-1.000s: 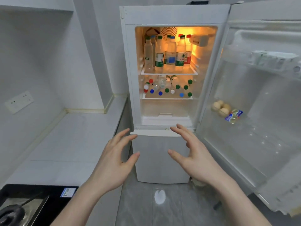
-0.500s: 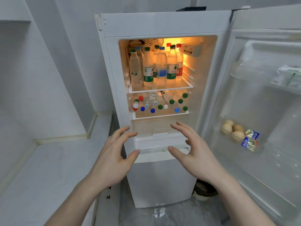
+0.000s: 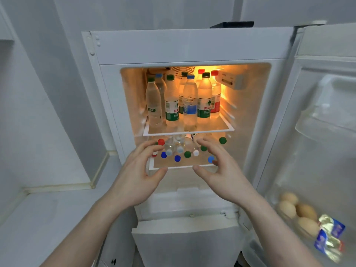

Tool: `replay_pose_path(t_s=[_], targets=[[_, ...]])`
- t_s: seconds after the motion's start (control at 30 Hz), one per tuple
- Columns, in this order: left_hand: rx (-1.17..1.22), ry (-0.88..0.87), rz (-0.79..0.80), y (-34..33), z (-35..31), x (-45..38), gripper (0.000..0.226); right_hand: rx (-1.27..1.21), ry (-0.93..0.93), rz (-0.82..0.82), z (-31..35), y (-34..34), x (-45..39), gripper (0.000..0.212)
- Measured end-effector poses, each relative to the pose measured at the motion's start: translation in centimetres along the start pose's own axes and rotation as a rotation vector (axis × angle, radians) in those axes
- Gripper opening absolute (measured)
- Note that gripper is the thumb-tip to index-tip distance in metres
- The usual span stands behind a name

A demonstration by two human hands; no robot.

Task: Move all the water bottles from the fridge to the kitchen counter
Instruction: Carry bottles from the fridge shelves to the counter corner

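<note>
Room: grey-white kitchen corner, counter [image 3: 44,218] on my left, bare where it shows; white fridge [image 3: 188,47] ahead, its door [image 3: 325,132] swung open to my right.
Left hand [image 3: 134,182]: raised in front of the lower shelf [image 3: 181,166], fingers spread and loosely bent, holding nothing.
Right hand [image 3: 221,176]: same height, fingers spread and bent, holding nothing; its fingertips overlap the lying bottles in my view, contact I can't tell.
Lying bottles [image 3: 179,149]: on the lower shelf, caps facing me, red, blue, green, white; between and just beyond both hands.
Standing bottles [image 3: 189,105]: upright on the upper shelf [image 3: 188,132], above the hands, well apart from them; caps green, blue, red.
Door bin [image 3: 285,191]: eggs [image 3: 297,212] plus a foil packet [image 3: 330,237] in blue and silver.
Labels: green and red labels with Chinese characters, "农夫" readable on two; one blue label, too blurred to read.
</note>
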State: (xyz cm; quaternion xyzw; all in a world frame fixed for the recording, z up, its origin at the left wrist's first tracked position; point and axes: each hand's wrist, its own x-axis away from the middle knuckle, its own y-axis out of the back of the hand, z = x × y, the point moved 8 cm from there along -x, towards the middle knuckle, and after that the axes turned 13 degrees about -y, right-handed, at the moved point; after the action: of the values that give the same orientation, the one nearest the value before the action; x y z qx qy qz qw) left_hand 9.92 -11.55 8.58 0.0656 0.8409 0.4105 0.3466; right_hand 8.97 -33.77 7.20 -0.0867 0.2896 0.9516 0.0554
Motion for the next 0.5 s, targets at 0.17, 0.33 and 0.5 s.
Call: replay_pose_path(t_s=[0.17, 0.33, 0.5], targets=[[-0.011, 0.029, -0.052, -2.1, 1.9, -5.9, 0.05, -0.051, -0.019, 0.021, -1.3, 0.7, -7.3, 0.06], [0.021, 0.069, -0.091, -3.9, 4.4, -10.4, 0.058, -0.14, -0.084, -0.012, -3.0, 0.6, -12.2, 0.067], [0.035, 0.086, -0.088, -4.6, 6.9, -15.0, 0.067, -0.199, -0.103, -0.075, -3.3, 0.6, -16.2, 0.072]])
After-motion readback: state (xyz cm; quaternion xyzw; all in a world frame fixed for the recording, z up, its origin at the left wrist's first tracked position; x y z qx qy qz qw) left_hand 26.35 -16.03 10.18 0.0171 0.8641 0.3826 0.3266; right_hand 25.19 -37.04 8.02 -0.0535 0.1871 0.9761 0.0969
